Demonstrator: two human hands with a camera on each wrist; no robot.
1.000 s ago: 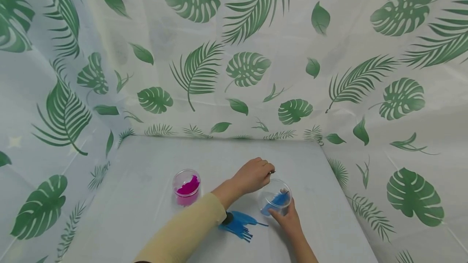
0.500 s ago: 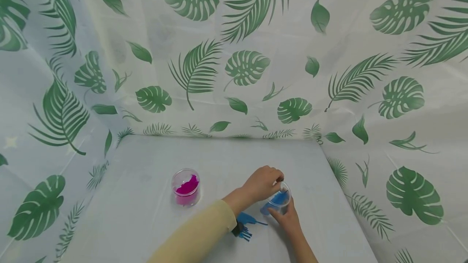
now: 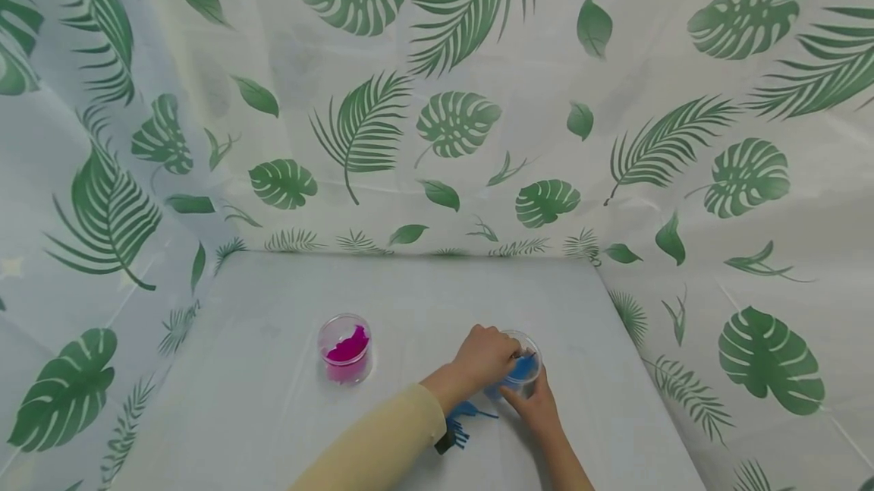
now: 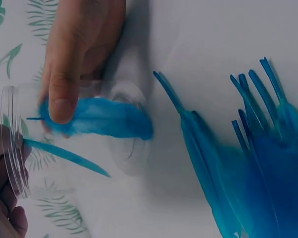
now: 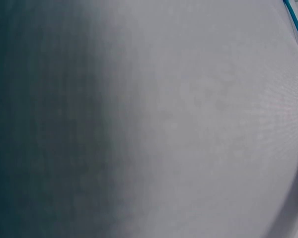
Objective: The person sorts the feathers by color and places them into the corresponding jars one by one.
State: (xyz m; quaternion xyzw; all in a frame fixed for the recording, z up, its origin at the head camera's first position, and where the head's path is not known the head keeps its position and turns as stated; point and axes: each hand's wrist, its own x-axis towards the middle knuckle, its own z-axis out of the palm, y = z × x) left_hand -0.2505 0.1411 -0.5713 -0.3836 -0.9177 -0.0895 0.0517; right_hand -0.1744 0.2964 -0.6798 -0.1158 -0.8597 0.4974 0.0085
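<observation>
My right hand (image 3: 536, 404) grips a clear round plastic cup (image 3: 526, 335), thumb along its near side. Inside lies a blue feather (image 4: 119, 119), seen through the wall in the left wrist view. At the cup's mouth, my left hand (image 3: 485, 358) pinches the end of a narrow blue feather (image 4: 72, 156), whose other end points into the cup. Only this hand's fingers (image 4: 2, 191) show at the left edge of the left wrist view. Several more blue feathers (image 4: 263, 168) lie in a bunch on the table below the left forearm, partly hidden by it in the head view.
A second clear cup (image 3: 331, 324) with magenta feathers (image 3: 348, 347) stands to the left on the white table (image 3: 266, 301). Leaf-printed sheets (image 3: 451, 43) hang around the back and sides. The right wrist view shows mostly a blurred pale surface, with a thin blue quill (image 5: 295, 22) top right.
My left hand has moved down to the cup's mouth, first rightward, then slightly back left. Its sleeve now covers more of the blue bunch. The right hand keeps its grip on the cup.
</observation>
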